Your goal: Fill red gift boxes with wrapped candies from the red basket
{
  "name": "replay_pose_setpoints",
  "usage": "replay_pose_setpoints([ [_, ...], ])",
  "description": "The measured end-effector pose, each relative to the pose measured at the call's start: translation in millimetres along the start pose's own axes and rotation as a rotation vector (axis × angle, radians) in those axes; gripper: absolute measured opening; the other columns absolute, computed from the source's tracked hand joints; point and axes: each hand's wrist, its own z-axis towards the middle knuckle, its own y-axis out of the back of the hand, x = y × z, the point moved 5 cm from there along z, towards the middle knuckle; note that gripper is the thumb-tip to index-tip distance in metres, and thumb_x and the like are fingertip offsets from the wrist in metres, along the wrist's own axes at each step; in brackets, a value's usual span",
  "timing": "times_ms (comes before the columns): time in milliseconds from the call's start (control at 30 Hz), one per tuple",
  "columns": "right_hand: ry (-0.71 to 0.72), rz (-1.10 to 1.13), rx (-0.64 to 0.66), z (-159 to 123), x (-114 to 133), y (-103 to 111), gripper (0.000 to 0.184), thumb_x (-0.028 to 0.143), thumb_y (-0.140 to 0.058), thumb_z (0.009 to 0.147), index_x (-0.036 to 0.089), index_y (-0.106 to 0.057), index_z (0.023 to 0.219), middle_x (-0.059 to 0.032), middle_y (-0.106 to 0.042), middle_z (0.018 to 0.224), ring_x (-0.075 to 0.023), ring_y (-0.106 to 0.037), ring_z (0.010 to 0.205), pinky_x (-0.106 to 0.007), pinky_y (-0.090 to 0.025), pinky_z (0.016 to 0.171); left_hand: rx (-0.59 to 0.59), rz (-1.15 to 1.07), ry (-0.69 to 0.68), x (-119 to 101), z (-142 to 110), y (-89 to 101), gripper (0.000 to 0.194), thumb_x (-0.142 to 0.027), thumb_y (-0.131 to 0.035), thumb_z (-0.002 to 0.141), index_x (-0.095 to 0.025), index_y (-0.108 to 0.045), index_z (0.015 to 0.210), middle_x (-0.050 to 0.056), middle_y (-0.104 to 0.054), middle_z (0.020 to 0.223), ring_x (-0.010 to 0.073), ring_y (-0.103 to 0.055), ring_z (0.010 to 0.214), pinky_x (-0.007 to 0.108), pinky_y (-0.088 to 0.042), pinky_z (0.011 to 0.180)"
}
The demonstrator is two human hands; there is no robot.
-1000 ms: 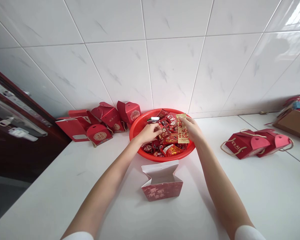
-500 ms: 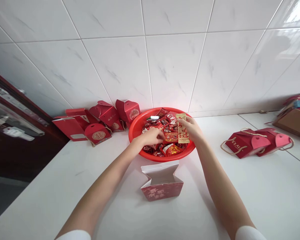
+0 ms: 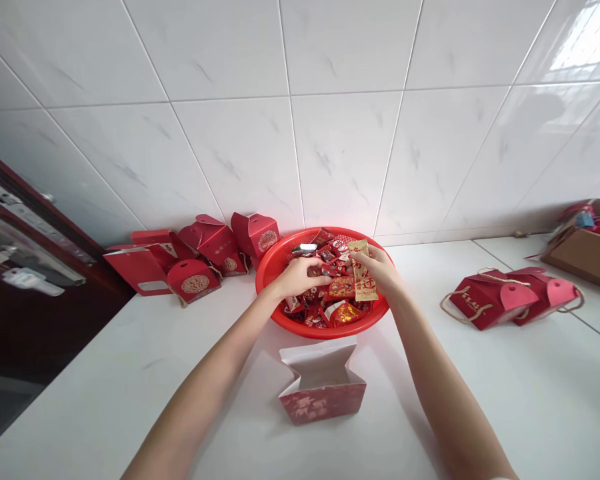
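A round red basket full of red wrapped sweets stands on the white counter against the tiled wall. My left hand reaches into the basket's middle, its fingers pinched on a small red sweet. My right hand rests over the basket's right side and grips a long gold packet with red characters. In front of the basket stands an open red gift box, its flaps up and its white inside showing.
Several closed red gift boxes lie at the back left by the wall. Two more red boxes with cord handles lie at the right. A brown cardboard box sits at the far right. A dark door stands at the left.
My left hand has shifted slightly among the sweets toward the basket's centre. The right hand keeps the gold packet, a little lower. The view has tilted.
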Motion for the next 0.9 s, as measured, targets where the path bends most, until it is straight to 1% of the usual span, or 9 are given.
replay_pose_setpoints([
  [133, -0.038, 0.05, 0.06, -2.0, 0.7, -7.6, 0.03, 0.042, -0.086, 0.063, 0.023, -0.069, 0.08, -0.0017, -0.073, 0.073, -0.0216, -0.068, 0.065, -0.034, -0.056, 0.06, -0.14, -0.378, -0.111, -0.9, -0.2, 8.4, 0.032, -0.035, -0.076, 0.077, -0.017, -0.071, 0.103, 0.009, -0.075, 0.111, 0.0227, -0.073, 0.095, 0.034, -0.059, 0.084],
  [233, -0.072, 0.083, 0.097, -6.9, 3.9, -15.4, 0.033, 0.04, -0.089, 0.062, 0.022, -0.071, 0.082, -0.0035, -0.076, 0.076, -0.0228, -0.07, 0.068, -0.035, -0.059, 0.063, -0.215, -0.399, -0.212, -5.8, -3.3, 12.2, 0.026, -0.025, -0.074, 0.075, -0.018, -0.071, 0.1, 0.011, -0.071, 0.12, 0.0245, -0.069, 0.115, 0.036, -0.055, 0.1],
  [300, -0.044, 0.088, 0.098, -9.6, 8.2, -18.9, 0.034, 0.039, -0.091, 0.061, 0.021, -0.071, 0.083, -0.0036, -0.077, 0.078, -0.0224, -0.071, 0.069, -0.035, -0.059, 0.064, -0.245, -0.382, -0.258, -9.3, -5.7, 13.8, 0.023, -0.019, -0.071, 0.075, -0.018, -0.07, 0.097, 0.012, -0.07, 0.125, 0.0254, -0.065, 0.122, 0.038, -0.054, 0.104],
  [400, -0.004, 0.082, 0.109, -11.7, 12.2, -22.4, 0.036, 0.038, -0.092, 0.06, 0.02, -0.073, 0.086, -0.0032, -0.077, 0.08, -0.0224, -0.071, 0.069, -0.035, -0.059, 0.064, -0.238, -0.379, -0.274, -11.7, -8.2, 14.7, 0.02, -0.016, -0.068, 0.075, -0.018, -0.07, 0.095, 0.014, -0.066, 0.134, 0.0266, -0.062, 0.128, 0.041, -0.053, 0.106],
  [567, 0.002, 0.135, 0.112, -11.4, 10.9, -24.4, 0.044, 0.03, -0.094, 0.054, 0.021, -0.074, 0.092, -0.0032, -0.079, 0.083, -0.0253, -0.074, 0.072, -0.038, -0.061, 0.066, -0.142, -0.44, -0.278, -11.6, -9.5, 12.5, 0.025, -0.016, -0.07, 0.071, -0.018, -0.073, 0.096, 0.014, -0.06, 0.147, 0.0287, -0.062, 0.13, 0.042, -0.052, 0.109],
  [633, 0.024, 0.141, 0.094, -10.9, 11.0, -23.7, 0.043, 0.029, -0.094, 0.053, 0.021, -0.074, 0.091, -0.003, -0.079, 0.083, -0.0256, -0.075, 0.074, -0.039, -0.062, 0.068, -0.141, -0.489, -0.245, -9.5, -8.4, 11.8, 0.033, -0.022, -0.073, 0.073, -0.018, -0.073, 0.106, 0.013, -0.061, 0.145, 0.0281, -0.065, 0.125, 0.04, -0.055, 0.105],
  [733, 0.042, 0.134, 0.069, -10.5, 10.9, -22.5, 0.04, 0.03, -0.093, 0.055, 0.021, -0.075, 0.089, -0.0032, -0.08, 0.084, -0.0256, -0.075, 0.076, -0.039, -0.062, 0.071, -0.176, -0.516, -0.131, -4.0, -5.7, 10.2, 0.046, -0.036, -0.077, 0.077, -0.017, -0.07, 0.119, 0.012, -0.072, 0.129, 0.0252, -0.072, 0.11, 0.039, -0.059, 0.097],
  [800, 0.048, 0.13, 0.059, -10.4, 10.9, -21.8, 0.041, 0.031, -0.093, 0.055, 0.021, -0.075, 0.09, -0.0035, -0.08, 0.085, -0.0252, -0.075, 0.076, -0.039, -0.062, 0.071, -0.203, -0.51, -0.076, -1.9, -4.6, 10.1, 0.051, -0.042, -0.077, 0.078, -0.015, -0.07, 0.121, 0.011, -0.077, 0.117, 0.025, -0.073, 0.105, 0.039, -0.059, 0.097],
  [900, 0.051, 0.135, 0.058, -10.2, 10.8, -21.8, 0.042, 0.03, -0.093, 0.054, 0.021, -0.075, 0.09, -0.0031, -0.08, 0.084, -0.0234, -0.074, 0.074, -0.038, -0.062, 0.071, -0.195, -0.512, -0.065, -3.4, -4.4, 10.6, 0.05, -0.047, -0.078, 0.079, -0.015, -0.073, 0.117, 0.011, -0.079, 0.113, 0.0271, -0.073, 0.109, 0.041, -0.058, 0.1],
])
